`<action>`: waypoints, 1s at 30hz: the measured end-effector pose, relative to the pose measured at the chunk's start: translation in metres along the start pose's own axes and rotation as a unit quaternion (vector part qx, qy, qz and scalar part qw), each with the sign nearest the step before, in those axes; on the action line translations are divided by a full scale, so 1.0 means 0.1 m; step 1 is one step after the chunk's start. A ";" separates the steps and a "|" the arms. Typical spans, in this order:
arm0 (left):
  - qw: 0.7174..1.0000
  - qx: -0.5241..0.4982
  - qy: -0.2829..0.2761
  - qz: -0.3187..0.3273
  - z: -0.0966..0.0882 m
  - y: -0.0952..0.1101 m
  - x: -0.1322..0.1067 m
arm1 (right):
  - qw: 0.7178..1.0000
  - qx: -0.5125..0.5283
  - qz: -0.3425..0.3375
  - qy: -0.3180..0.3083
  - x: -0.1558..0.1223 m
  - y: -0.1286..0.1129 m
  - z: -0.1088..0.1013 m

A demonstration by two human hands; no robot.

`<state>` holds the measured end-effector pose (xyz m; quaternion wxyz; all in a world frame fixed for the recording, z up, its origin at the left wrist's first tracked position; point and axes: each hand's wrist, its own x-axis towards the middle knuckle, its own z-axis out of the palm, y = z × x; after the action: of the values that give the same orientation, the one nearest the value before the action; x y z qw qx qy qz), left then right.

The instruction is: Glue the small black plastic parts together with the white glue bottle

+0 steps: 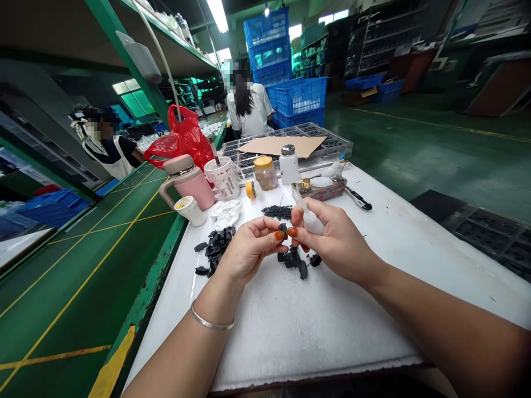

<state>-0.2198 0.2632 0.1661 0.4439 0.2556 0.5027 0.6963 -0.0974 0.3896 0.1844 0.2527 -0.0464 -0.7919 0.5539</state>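
Between finger and thumb, my left hand [248,247] pinches a small black plastic part [282,229] over the white tabletop. My right hand [338,237] has its thumb and a fingertip at that same part, while a small white squeeze bottle [313,221] with a thin nozzle is tucked in its grip, nozzle up. Below the hands lies a small group of black parts [293,260]. A larger heap of similar parts [218,246] lies beyond my left wrist. Farther back is a pile of tiny black pieces [277,211].
At the back stand a pink tumbler [191,182], a mug [224,178], a yellow-lidded jar [265,172] and a white pump bottle [289,166]. A utility knife [359,198] lies to the right. A green conveyor [95,260] runs along the left. Two people sit beyond.
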 end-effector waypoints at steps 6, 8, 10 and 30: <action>0.997 0.041 0.022 0.053 0.01 -0.02 -0.01 | 0.984 0.166 0.060 -0.040 0.02 0.01 0.01; 0.993 0.069 0.037 0.093 0.03 -0.03 -0.01 | 0.979 0.190 0.064 -0.040 0.02 0.02 0.02; 0.993 0.075 0.029 0.091 0.03 -0.03 -0.02 | 0.978 0.196 0.063 -0.035 0.01 0.02 0.03; 0.998 0.041 -0.015 0.044 0.01 0.01 -0.03 | 0.976 0.200 0.075 -0.043 0.05 0.11 0.03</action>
<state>-0.2174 0.2609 0.1675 0.4091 0.3065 0.5124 0.6900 -0.1055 0.3928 0.1753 0.1804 -0.0307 -0.6692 0.7202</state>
